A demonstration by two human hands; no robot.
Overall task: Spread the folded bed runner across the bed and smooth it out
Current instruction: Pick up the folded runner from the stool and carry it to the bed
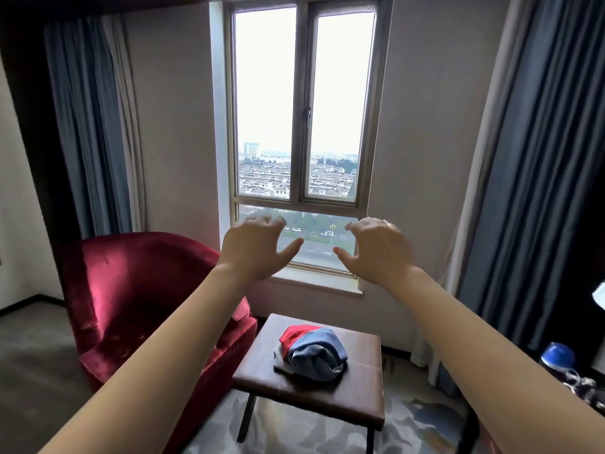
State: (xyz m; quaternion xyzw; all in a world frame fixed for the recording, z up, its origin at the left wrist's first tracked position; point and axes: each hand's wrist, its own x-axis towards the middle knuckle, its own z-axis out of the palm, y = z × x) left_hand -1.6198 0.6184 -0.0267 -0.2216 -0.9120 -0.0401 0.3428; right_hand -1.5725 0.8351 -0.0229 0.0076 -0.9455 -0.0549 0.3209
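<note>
Both arms extended, raised toward window. Left hand and right hand: fingers loosely curled, thumbs out, holding nothing, well apart from each other. Bed runner: red-blue-grey bundle, folded, resting mid tabletop, below hands. Red armchair just beside tabletop, left.

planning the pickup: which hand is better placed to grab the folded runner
Left hand, narrowly: both are open, empty; the folded bed runner lies slightly nearer it than the right hand.
</note>
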